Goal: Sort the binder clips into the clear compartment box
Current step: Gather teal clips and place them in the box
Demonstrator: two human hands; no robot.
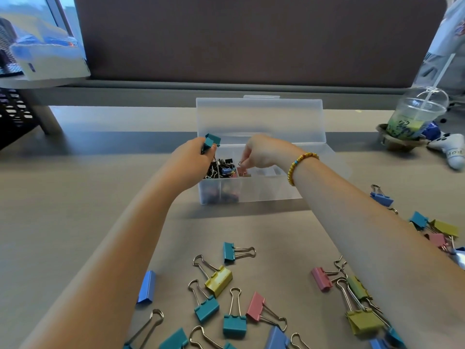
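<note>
The clear compartment box (261,190) stands open in the middle of the desk, its lid (259,117) tilted up behind. Small dark clips (222,167) fill its left compartments. My left hand (193,162) hovers over the box's left end and grips a teal binder clip (211,141). My right hand (261,152) reaches into the box and pinches the wire handle of a pink binder clip (242,170) in a middle compartment. Several large loose clips lie near me: teal (234,323), yellow (218,280), pink (255,309), blue (146,287).
More coloured clips (437,230) are scattered along the right side beside my right forearm. An iced drink cup with a straw (415,117) and a white game controller (450,147) sit at the back right. A monitor stand (37,81) and black mesh organiser (12,114) are at the back left.
</note>
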